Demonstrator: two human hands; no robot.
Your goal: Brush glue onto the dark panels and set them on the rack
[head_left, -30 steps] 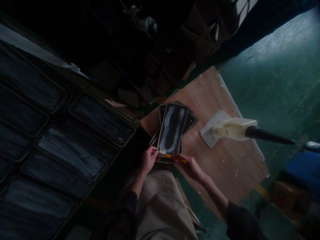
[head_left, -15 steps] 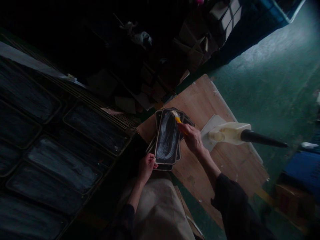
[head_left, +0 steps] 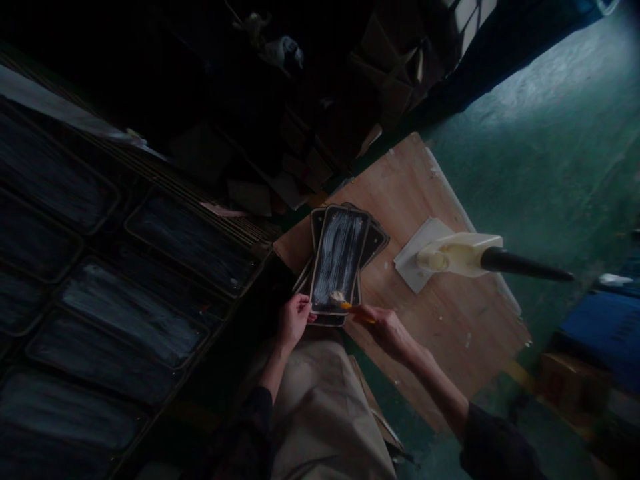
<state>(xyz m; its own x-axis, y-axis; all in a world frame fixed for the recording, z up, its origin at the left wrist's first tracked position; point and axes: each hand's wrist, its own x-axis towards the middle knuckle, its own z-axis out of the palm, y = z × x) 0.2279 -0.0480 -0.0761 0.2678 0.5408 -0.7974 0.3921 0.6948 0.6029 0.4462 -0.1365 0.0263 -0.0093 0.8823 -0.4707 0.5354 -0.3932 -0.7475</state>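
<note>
My right hand [head_left: 389,328] is closed round the yellow handle of a paintbrush [head_left: 345,305]. Its pale bristles touch the near end of a dark rectangular panel [head_left: 342,250] with rounded corners and a light rim. Whitish streaks run lengthwise over the panel's face. With fingers pinched, my left hand [head_left: 296,319] grips the panel's near left corner. Beneath it lies a stack of similar dark panels [head_left: 376,241], fanned out at differing angles on a wooden board [head_left: 395,180].
To the right on the board, a translucent plastic bottle [head_left: 465,255] with a long black nozzle lies on a white slab [head_left: 419,272]. At left, a rack [head_left: 200,367] bears several white-streaked panels. Cardboard scraps [head_left: 250,198] lie beyond; blue bins and a carton [head_left: 570,387] stand right.
My right hand has drawn the brush from the panel's far end down to its near end. White streaks now cover more of the middle. My left hand keeps its grip on the corner.
</note>
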